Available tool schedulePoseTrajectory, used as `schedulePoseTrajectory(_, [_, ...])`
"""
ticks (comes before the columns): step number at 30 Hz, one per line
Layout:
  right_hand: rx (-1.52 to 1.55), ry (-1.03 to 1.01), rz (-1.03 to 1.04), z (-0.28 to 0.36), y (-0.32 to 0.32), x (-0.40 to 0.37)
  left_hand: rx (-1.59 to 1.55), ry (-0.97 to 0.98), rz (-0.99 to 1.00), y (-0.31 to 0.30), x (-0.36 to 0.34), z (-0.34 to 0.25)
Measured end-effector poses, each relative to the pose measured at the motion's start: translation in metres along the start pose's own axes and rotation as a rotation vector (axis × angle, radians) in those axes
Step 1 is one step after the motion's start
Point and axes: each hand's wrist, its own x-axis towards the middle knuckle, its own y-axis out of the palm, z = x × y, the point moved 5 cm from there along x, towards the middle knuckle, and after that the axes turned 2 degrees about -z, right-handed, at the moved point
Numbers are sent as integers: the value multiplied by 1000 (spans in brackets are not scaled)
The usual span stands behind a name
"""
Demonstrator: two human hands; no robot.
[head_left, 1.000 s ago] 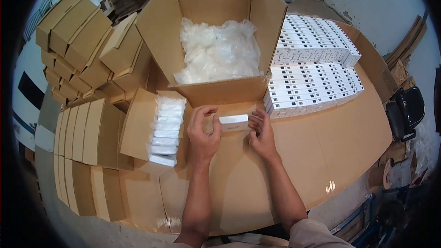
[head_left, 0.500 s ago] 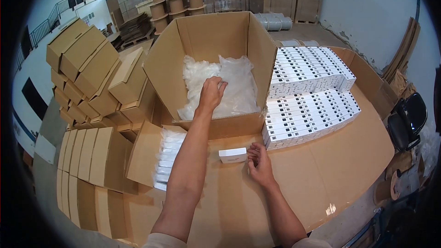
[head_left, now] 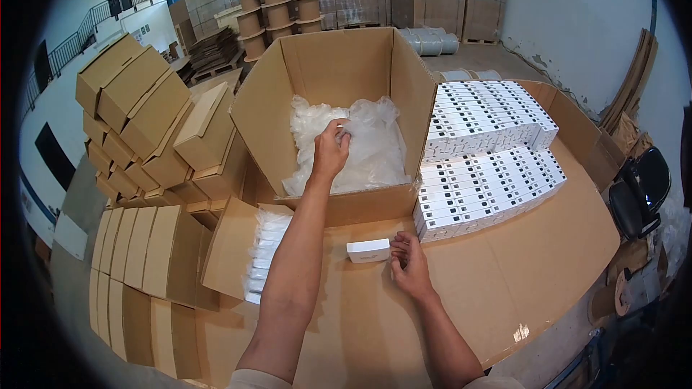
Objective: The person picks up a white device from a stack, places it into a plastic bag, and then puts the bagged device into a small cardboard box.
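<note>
Inside the large open carton [head_left: 339,200] is a heap of clear plastic bags [head_left: 375,151]. My left hand [head_left: 331,148] reaches over the carton's front wall, its thumb and fingers pinched on the film of one plastic bag. On the cardboard-covered table, a small white box [head_left: 368,251] lies with faint print on its front side. Right beside the box's right end is my right hand [head_left: 411,263], its fingers loosely curled and apart, fingertips close to the box.
Stacked white boxes [head_left: 490,180] with dark square marks stand right of the carton. A smaller carton [head_left: 227,248] holding bagged white boxes [head_left: 265,248] sits to the left. Brown cartons [head_left: 155,119] are piled farther left. A black chair [head_left: 638,191] stands at the right.
My left hand stays among the plastic bags, where the film near its fingers has shifted and bunched. My right hand stays beside the small white box. The whole view has tilted slightly.
</note>
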Motion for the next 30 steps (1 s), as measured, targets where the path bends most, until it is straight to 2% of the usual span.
schedulePoseTrajectory(5, [-9,-5,5,3,0,0,41,115,11,13,1,18])
schedulePoseTrajectory(8, [-24,-4,9,4,0,0,-6,-43,83,10,0,6])
schedulePoseTrajectory(11, [-40,-7,10,5,0,0,100,-89,-55,-8,3,-11])
schedulePoseTrajectory(14, [-44,-14,7,6,0,1,118,142,-152,-10,3,-8])
schedulePoseTrajectory(17, [-41,-21,8,6,1,-1,-79,78,-169,-2,5,6])
schedulePoseTrajectory(20, [-44,-22,9,2,0,-1,-101,43,-180,-4,5,0])
schedulePoseTrajectory(23, [-50,-23,4,4,1,-1,-65,43,-198,-7,4,-1])
schedulePoseTrajectory(26, [-53,-15,2,4,1,-1,10,-64,-95,-9,4,-10])
schedulePoseTrajectory(30, [-61,-16,7,5,1,-1,84,2,-186,-10,4,-11])
